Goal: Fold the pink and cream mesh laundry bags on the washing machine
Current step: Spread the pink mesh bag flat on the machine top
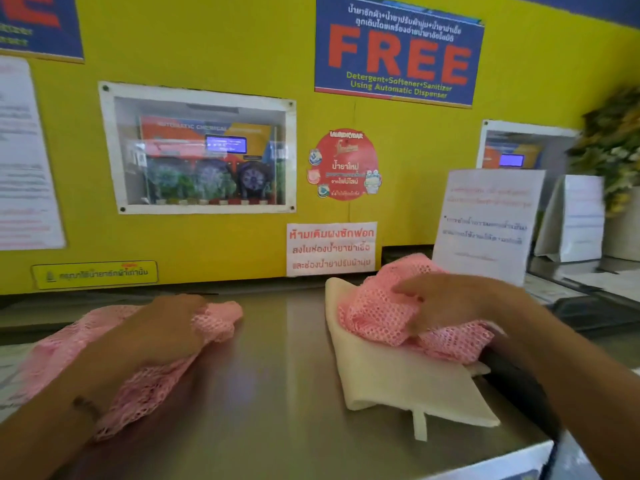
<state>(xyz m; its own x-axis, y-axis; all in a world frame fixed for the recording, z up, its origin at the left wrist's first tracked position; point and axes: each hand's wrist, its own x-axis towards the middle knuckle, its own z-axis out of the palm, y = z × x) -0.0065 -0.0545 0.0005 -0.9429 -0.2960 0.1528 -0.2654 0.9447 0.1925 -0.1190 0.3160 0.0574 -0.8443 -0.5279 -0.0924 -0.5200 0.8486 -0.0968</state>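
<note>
1. Nearest me, my left hand (pixel 162 330) rests on a pink mesh bag (pixel 69 344) on the near left of the washing machine top (pixel 277 393); its grip is hidden, so I cannot tell.
2. My right hand (pixel 446 303) pinches a second pink bag (pixel 377 313) lying on the flat cream bag (pixel 398 382) to the right.
3. I should lift it clear and smooth it flat before folding, I judge.

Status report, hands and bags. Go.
Left hand presses left pink bag flat. Right hand grips right pink bag, on cream bag. Nothing blocking.
</note>
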